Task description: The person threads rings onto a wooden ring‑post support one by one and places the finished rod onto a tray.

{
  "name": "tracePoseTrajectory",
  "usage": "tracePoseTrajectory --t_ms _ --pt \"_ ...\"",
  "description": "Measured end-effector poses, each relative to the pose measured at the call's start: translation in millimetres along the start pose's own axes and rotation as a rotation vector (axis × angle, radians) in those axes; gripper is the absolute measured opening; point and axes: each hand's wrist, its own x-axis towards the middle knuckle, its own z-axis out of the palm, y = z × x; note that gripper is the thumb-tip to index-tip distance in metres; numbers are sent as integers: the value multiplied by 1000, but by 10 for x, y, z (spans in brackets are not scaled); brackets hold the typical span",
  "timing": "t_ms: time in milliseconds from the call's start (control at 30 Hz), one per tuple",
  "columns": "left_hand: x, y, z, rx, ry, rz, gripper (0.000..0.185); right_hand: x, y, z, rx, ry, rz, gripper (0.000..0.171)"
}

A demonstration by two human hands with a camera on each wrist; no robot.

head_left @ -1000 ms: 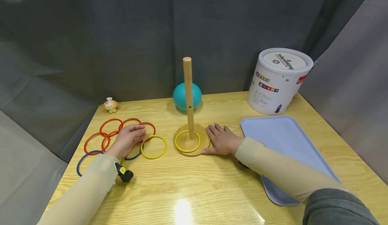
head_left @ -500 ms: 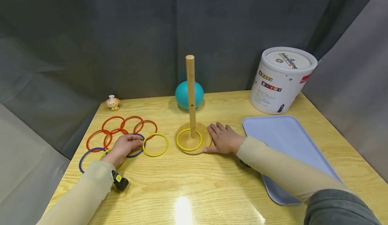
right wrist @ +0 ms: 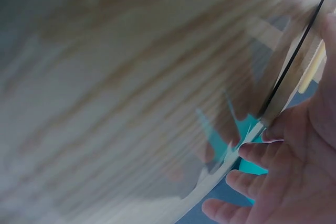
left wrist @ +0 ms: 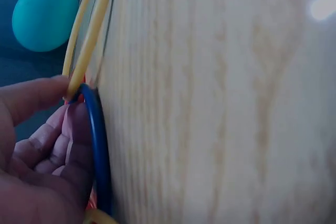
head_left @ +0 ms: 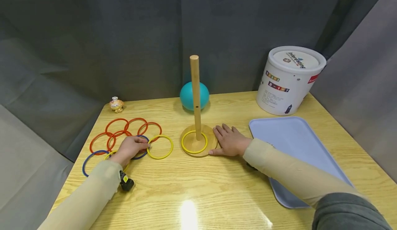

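My left hand pinches the near-left side of a yellow ring between thumb and fingertips. In the left wrist view, this yellow ring tilts up from the pinch, and a blue ring curves beneath the fingers. At the table's middle stands a round wooden base with an upright wooden post. Another yellow ring lies on the base, around the post. My right hand rests with fingers spread on the base's right edge; in the right wrist view its fingers are extended.
Several overlapping red rings lie at the left, with a blue ring nearer me. A small figurine stands behind them. Behind the post sits a teal ball. A lavender tray and a white bucket occupy the right.
My left hand has come down from over the rings and moved to the yellow ring's left side, which it now pinches. The right hand has stayed on the base.
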Motion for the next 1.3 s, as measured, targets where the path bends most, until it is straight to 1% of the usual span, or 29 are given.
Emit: tracePoseTrajectory --t_ms 100,200,267,400,533,600,667,733,833,867,967,1000,1067,1200,1233,1300 --pt "7 -1 3 0 8 -14 24 20 13 18 1 -3 5 100" --pt "18 -13 -2 -22 3 -14 25 32 23 33 5 1 1 101" --pt "24 -26 -14 -46 -6 -7 29 43 32 44 -1 -2 3 102" --pt "23 -21 -68 -131 -33 4 36 46 37 45 -11 -6 11 103" --pt "-6 73 -154 -239 -59 18 40 33 27 21 -6 5 7 102" --pt "-24 153 -201 -281 -71 38 42 29 24 14 2 7 6 102" --pt "-39 252 -246 -328 -85 67 39 30 25 18 3 9 6 102" --pt "-53 380 -281 -389 -92 105 30 33 36 37 2 10 8 103" --pt "-77 639 -298 -529 -97 165 13 30 47 63 9 13 7 106" --pt "-84 744 -297 -578 -94 186 13 31 54 75 7 10 10 106" --pt "-131 1098 -293 -711 -84 256 24 35 66 101 8 8 7 106" --pt "-151 1221 -301 -748 -77 283 24 42 72 113 2 6 9 106" --pt "-195 1468 -330 -818 -53 345 22 56 81 125 -11 4 8 105" --pt "-292 1917 -398 -935 -11 465 9 76 79 105 -15 7 4 105" --pt "-309 2019 -401 -956 -11 494 7 77 80 107 -17 9 5 105" --pt "-345 2201 -388 -984 -15 523 5 87 85 116 -10 7 8 105"
